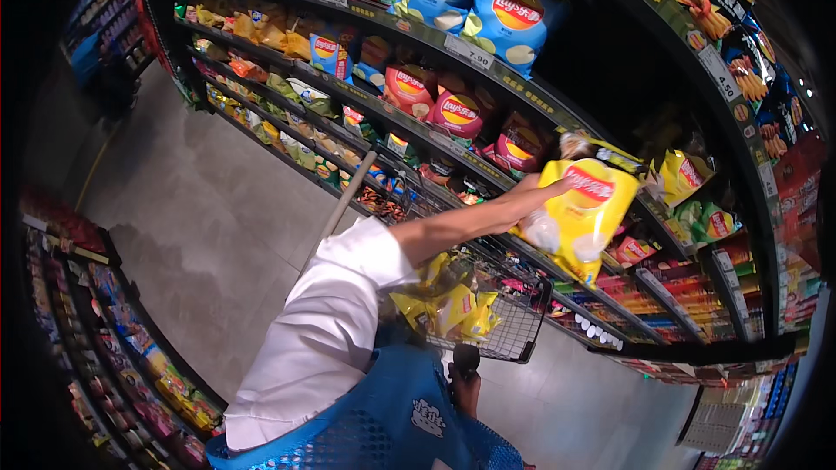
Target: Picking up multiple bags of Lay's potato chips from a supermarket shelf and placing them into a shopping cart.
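Note:
My left hand (545, 192), at the end of a white sleeve, grips a yellow Lay's potato chip bag (591, 209) by its side. That bag is held upright in front of the shelf edge, above one end of the wire shopping cart (516, 323). Several more yellow chip bags (454, 310) lie in the cart. Low beside my blue vest, my right hand (466, 395) is closed around a dark rounded object (466, 360), perhaps a handle end. My vest partly hides this hand.
Chip bags fill the long shelving, including large blue Lay's bags (513, 26) and red ones (408, 88). Price tags (469, 52) line the edges. A grey bar (349, 192) slants behind my left arm. Another snack rack (130, 352) stands across the grey floor (196, 196).

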Demonstrator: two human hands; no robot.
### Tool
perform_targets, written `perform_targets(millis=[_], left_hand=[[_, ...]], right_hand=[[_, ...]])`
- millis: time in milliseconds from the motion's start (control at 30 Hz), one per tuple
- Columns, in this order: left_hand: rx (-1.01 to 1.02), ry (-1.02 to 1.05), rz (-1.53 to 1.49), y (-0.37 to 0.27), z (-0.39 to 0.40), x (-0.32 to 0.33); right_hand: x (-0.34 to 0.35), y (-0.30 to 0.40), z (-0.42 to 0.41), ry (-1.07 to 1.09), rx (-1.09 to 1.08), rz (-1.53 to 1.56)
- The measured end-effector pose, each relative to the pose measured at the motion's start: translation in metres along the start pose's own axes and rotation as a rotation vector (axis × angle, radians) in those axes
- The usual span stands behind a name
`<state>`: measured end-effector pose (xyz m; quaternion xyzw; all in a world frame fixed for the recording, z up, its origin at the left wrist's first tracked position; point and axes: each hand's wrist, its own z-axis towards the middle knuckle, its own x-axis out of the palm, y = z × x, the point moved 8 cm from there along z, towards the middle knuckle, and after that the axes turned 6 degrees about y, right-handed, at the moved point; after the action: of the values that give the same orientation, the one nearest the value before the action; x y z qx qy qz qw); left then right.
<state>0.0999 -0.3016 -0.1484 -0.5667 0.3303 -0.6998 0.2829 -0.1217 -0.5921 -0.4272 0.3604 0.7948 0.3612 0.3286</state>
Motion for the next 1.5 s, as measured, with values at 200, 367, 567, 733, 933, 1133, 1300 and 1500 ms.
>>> perform_targets(millis=[200,367,567,733,933,1133,1300,1500], left_hand=[[-0.209,-0.050,-0.364,0.114,-0.086,-0.039],[-0.251,-0.243,-0.489,0.162,-0.174,-0.069],[-0.377,-0.450,-0.769,0.207,-0.252,-0.079],[-0.443,-0.420,-0.782,0.225,-0.263,-0.077],[-0.418,-0.318,-0.782,0.200,-0.219,-0.060],[-0.447,-0.295,-0.786,0.218,-0.211,-0.057],[-0.458,-0.478,-0.777,0.255,-0.215,-0.049],[-0.323,-0.645,-0.638,0.270,-0.205,-0.028]], right_hand=[[0.000,0.000,-0.005,-0.025,0.084,-0.045],[0.013,0.050,-0.012,0.064,0.087,-0.031],[0.025,0.073,-0.021,0.217,-0.005,0.269],[0.028,0.065,-0.021,0.261,0.018,0.200],[0.017,0.067,-0.018,0.267,0.122,0.155],[0.001,0.057,-0.002,0.303,0.154,0.012],[-0.034,0.053,0.013,0.346,0.150,-0.074],[-0.084,0.037,0.027,0.353,0.151,-0.001]])
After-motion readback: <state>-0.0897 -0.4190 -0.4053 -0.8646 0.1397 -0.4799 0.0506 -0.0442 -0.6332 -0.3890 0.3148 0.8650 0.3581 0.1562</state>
